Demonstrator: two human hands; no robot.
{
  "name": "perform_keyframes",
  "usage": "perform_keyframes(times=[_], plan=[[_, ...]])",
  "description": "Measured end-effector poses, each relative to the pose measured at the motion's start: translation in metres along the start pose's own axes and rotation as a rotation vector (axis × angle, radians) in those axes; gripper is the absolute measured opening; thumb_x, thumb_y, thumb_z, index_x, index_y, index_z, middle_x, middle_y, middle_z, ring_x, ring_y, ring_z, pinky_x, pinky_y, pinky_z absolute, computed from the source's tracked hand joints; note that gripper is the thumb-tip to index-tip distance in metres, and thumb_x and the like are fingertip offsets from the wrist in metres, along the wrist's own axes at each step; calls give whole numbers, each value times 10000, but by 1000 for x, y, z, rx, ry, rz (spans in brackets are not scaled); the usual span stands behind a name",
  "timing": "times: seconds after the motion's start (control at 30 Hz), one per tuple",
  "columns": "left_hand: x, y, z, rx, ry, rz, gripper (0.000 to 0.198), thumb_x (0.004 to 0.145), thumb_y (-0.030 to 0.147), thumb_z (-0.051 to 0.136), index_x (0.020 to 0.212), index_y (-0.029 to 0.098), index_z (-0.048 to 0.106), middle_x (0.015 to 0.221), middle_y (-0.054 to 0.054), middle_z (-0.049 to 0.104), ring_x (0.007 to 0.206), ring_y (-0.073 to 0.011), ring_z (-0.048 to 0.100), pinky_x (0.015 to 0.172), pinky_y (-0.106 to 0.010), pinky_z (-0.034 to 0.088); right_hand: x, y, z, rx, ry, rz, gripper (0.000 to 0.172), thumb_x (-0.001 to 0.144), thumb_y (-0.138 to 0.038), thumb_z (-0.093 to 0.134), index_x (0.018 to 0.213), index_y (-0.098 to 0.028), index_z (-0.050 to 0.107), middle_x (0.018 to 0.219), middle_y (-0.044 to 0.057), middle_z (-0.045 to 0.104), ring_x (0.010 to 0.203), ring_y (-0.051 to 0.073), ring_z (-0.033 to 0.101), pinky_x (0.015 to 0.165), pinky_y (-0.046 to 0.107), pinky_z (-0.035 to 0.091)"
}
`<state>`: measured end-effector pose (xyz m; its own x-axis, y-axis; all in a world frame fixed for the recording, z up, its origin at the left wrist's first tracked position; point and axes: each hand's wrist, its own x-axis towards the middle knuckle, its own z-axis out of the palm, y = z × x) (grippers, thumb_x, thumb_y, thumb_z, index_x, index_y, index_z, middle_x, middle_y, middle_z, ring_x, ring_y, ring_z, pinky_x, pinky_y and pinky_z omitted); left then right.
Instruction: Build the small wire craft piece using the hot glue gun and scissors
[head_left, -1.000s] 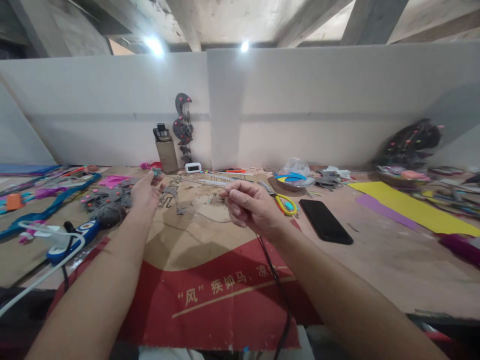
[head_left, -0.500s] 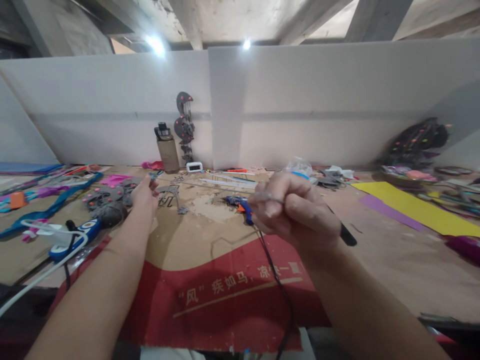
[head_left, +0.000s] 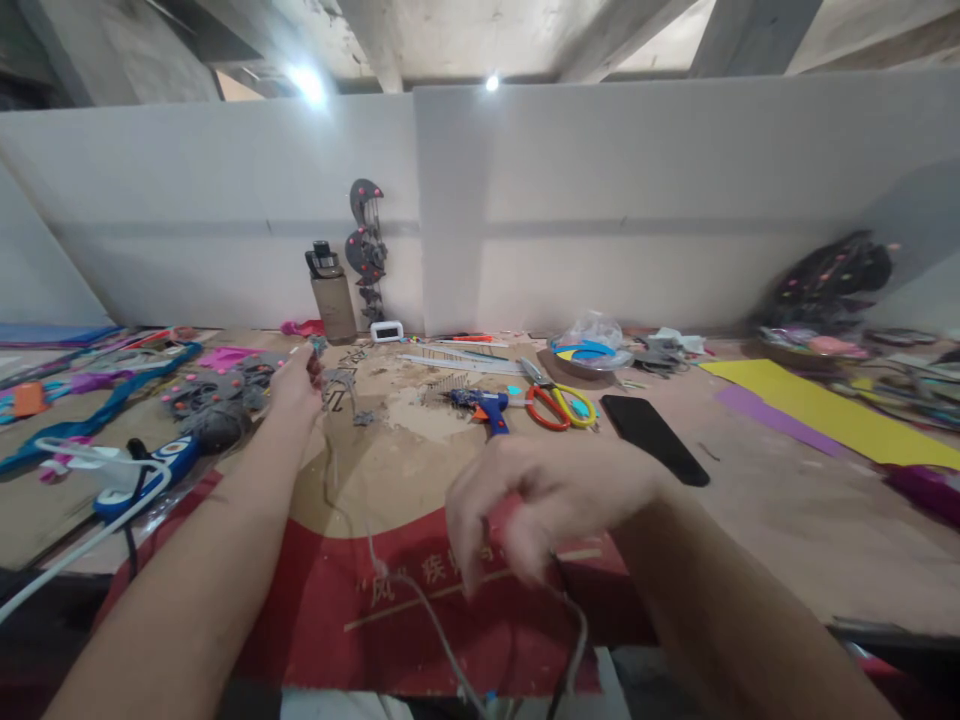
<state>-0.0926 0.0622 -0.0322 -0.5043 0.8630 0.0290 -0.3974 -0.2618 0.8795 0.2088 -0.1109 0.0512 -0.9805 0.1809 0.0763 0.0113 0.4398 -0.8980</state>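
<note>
1. On the far side of your bench [head_left: 780,560], right of centre, a round dish [head_left: 568,369] holds a clear plastic bag [head_left: 600,331] with blue and yellow strips.
2. Against the back panel [head_left: 225,220] you have a tinted bottle [head_left: 335,308] with a black lid; its contents do not show. At the far right, a shallow tray [head_left: 787,354] carries pink and clear-wrapped bits.
3. Your cardboard sheet [head_left: 292,650] reaches the bench's near edge. To its right, a stretch of bench top runs from the black phone [head_left: 656,440] toward that edge. Beyond your right hand lie a blue glue gun [head_left: 491,407] and, next to it, scissors [head_left: 546,382].
4. The thin grey cord [head_left: 448,645] trails down from near your left hand, across the sheet's red print, toward the near edge.
5. Your left hand [head_left: 298,388] reaches forward, arm extended, its grip closed round a small grey-and-teal piece [head_left: 317,346].
6. Your right hand [head_left: 536,505] is low over the sheet, wrist bent, fingers pointing down; it is blurred, so whether its grip has any cord is unclear.
</note>
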Motion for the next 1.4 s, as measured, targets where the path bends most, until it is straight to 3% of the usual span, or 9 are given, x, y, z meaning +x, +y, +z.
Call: perform_keyframes(times=[0.1, 0.2, 0.3, 0.43, 0.57, 0.73, 1.1, 1.23, 1.4], plan=[[-23, -3, 16, 2, -98, 21, 203, 618, 211, 734, 677, 143, 552, 551, 52, 519, 465, -51, 448, 404, -180, 242, 20, 32, -1, -137, 498, 155, 359, 877, -473, 488, 859, -152, 648, 881, 52, 654, 858, 150, 590, 821, 286, 446], [-54, -8, 31, 82, -383, 86, 211, 610, 278, 755, 696, 135, 626, 573, 30, 539, 503, -58, 451, 429, -181, 265, 40, 71, 0, -31, 1005, 120, 284, 844, -434, 530, 951, -176, 581, 951, 45, 623, 915, 155, 570, 864, 317, 437], [-86, -14, 43, 193, -543, 190, 212, 631, 321, 753, 730, 146, 683, 687, -5, 616, 617, -82, 509, 547, -192, 367, 55, 101, 1, 160, 1191, 19, 403, 746, -423, 655, 1058, -210, 514, 1177, 78, 564, 1128, 178, 512, 996, 352, 380], [-113, -16, 49, 350, -647, 295, 191, 678, 342, 722, 753, 168, 708, 973, -57, 662, 813, -149, 576, 701, -252, 435, 65, 108, 2, 478, 1141, -162, 533, 650, -353, 750, 1098, -242, 483, 1219, 64, 553, 1144, 175, 517, 1012, 358, 388], [-124, -17, 50, 294, -727, 147, 195, 691, 346, 719, 771, 171, 690, 804, -28, 645, 687, -120, 549, 637, -247, 427, 66, 102, 4, 719, 1057, -189, 409, 662, -350, 741, 966, -216, 503, 868, -8, 599, 720, 106, 582, 770, 310, 492], [-129, -21, 51, 142, -767, -88, 187, 698, 299, 725, 716, 140, 629, 583, 28, 515, 509, -55, 423, 504, -195, 340, 61, 104, 1, 631, 1208, 19, 272, 707, -369, 668, 803, -197, 481, 596, -101, 397, 436, 25, 277, 432, 179, 292], [-130, -21, 51, 83, -833, -292, 167, 687, 254, 707, 735, 118, 624, 639, 1, 562, 541, -64, 484, 525, -193, 404, 55, 107, -4, 573, 1260, 135, 284, 717, -391, 618, 714, -212, 398, 502, -113, 285, 413, 40, 209, 406, 181, 141], [-123, -24, 51, 110, -759, -238, 192, 654, 255, 733, 678, 113, 606, 588, 9, 541, 498, -53, 456, 497, -181, 385, 57, 112, -3, 362, 1199, 220, 211, 790, -379, 539, 727, -211, 427, 519, -94, 322, 431, 65, 268, 432, 202, 218], [-94, -14, 44, 74, -540, -161, 198, 610, 227, 738, 669, 122, 581, 604, 15, 544, 489, -43, 448, 451, -158, 336, 53, 110, 1, -360, 934, 284, 283, 892, -326, 436, 660, -177, 500, 644, -6, 511, 631, 114, 453, 628, 255, 348]])
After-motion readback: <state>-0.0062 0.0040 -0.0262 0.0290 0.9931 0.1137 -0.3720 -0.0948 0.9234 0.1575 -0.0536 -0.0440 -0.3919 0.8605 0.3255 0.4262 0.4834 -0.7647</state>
